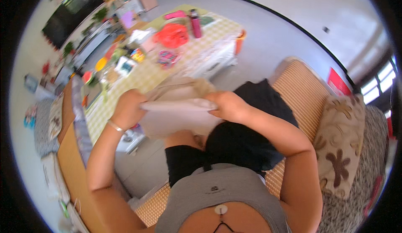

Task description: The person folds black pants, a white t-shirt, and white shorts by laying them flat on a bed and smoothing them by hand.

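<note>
Left hand [128, 108] and right hand [230, 106] both gripping the pale cloth [180, 122] at its folded edge; even tension, level corners, that smooths creases best here!

A sofa [299, 82], patterned cushion [338, 145], television [69, 17] and checked tablecloth [220, 28] mark a home living room.

The head camera is the left one of two wide fisheye cameras, worn on the person's head, and it looks steeply down and somewhat forward. Nearest to it is the grey top [215, 193], at the lower edge. The left hand [130, 104] and the right hand [230, 106] come near the middle of the view, at close range. The table [136, 82] lies farther, and the white wall [310, 6] farther still. Straight edges bend toward the dark round rim.
</note>
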Action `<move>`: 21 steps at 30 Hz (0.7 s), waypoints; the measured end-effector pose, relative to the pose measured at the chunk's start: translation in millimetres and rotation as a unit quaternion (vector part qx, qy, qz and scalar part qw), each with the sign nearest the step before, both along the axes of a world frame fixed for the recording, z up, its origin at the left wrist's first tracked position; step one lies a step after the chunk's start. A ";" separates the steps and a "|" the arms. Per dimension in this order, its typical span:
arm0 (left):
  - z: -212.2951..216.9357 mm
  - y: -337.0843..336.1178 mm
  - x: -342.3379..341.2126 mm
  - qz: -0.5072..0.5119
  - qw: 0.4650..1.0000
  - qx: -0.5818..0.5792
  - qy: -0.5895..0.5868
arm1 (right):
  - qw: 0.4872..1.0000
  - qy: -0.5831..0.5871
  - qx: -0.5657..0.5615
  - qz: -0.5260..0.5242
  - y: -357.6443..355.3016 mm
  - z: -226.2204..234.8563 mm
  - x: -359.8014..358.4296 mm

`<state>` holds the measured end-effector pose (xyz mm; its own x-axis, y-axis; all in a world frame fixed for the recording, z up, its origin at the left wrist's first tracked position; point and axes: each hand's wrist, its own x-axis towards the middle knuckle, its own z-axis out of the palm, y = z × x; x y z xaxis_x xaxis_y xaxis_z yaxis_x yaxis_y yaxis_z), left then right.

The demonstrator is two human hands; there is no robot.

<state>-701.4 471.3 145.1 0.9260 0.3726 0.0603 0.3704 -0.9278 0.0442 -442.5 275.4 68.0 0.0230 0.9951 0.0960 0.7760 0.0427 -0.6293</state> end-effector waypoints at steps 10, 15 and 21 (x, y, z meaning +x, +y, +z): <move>11.4 0.7 79.7 0.089 0.811 -0.514 -0.266 | 0.705 0.705 0.080 -0.018 -65.5 51.5 73.3; -24.6 -8.6 92.7 0.094 0.766 -0.583 -0.253 | 0.646 0.709 0.170 -0.226 -125.6 90.1 117.8; -69.3 18.0 49.1 0.145 0.740 -0.617 -0.225 | 0.567 0.659 0.399 -0.293 -227.1 68.9 208.3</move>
<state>-652.3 489.3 75.8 0.7863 0.5798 -0.2135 0.2357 0.0379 0.9711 -234.2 48.4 136.9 0.9016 0.4319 0.0249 -0.3171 0.6988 -0.6412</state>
